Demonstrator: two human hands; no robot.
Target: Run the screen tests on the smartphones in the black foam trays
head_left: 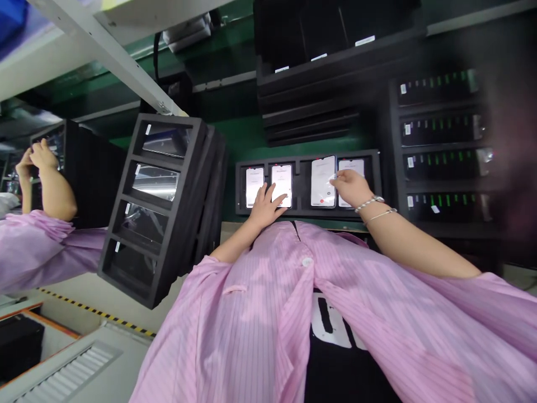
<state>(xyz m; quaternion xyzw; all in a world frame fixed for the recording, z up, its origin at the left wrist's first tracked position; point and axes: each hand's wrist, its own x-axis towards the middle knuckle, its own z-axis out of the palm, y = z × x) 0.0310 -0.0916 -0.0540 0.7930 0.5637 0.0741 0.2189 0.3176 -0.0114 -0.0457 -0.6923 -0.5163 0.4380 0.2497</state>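
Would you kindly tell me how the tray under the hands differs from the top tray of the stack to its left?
The front tray shows lit white screens; the left tray shows dark, reflective glass. The front tray runs crosswise in the picture; the left tray is turned steeply on a slant. Both are dark trays.

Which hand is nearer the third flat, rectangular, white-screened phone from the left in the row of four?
Right: the right hand is at the right edge of the third phone; the left hand is farther left, partly over the second phone.
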